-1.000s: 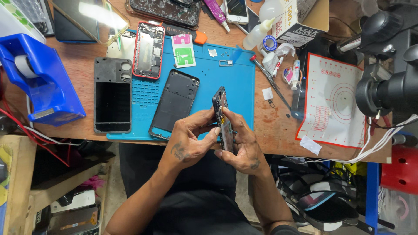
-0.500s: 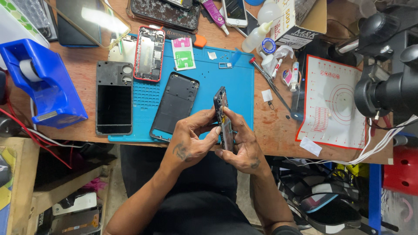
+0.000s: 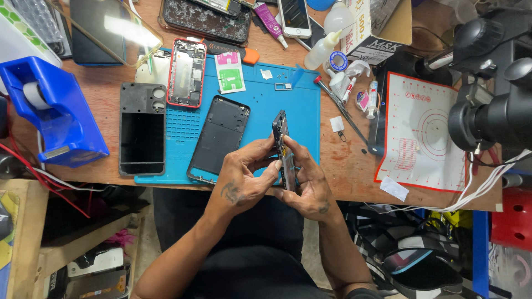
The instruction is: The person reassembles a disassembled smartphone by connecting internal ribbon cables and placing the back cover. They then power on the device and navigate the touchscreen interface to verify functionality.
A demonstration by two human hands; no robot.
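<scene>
Both hands clamped on a dark phone body [image 3: 282, 149], held on edge over the near edge of the blue work mat [image 3: 299, 111]. Left hand [image 3: 241, 180] wrapped in from the mat's near-left side, thumb pressed against the phone's lower edge, fingers curled onto its face. Right hand [image 3: 310, 185] cupped round the other side, fingers shut on the rim. Phone tilted, top end pointing out across the mat, bottom end tucked between the two palms, not touching the mat as far as visible.

On the mat itself, just left of the hands: a black back cover [image 3: 219, 138] lying flat and slanted. Hanging off the mat's left edge: a grey phone frame [image 3: 143, 130] with a dark screen-sized opening. At the mat's far-left corner: a red-rimmed phone [image 3: 187, 73] opened up, insides showing, with a green and pink sticker sheet [image 3: 230, 73] right beside it. Small tray part [image 3: 283, 86] and a few tiny screws loose toward the mat's far side.

Well left of the mat: a blue tape dispenser [image 3: 52, 113]. Right of the mat: a long metal tool [image 3: 339, 108] on bare wood, then a white pad with red printed circles [image 3: 424, 133], and a black microscope [image 3: 493, 105] looming past that. Beyond the mat's far edge: a cracked dark panel [image 3: 205, 21] and a squeeze bottle [image 3: 322, 49].
</scene>
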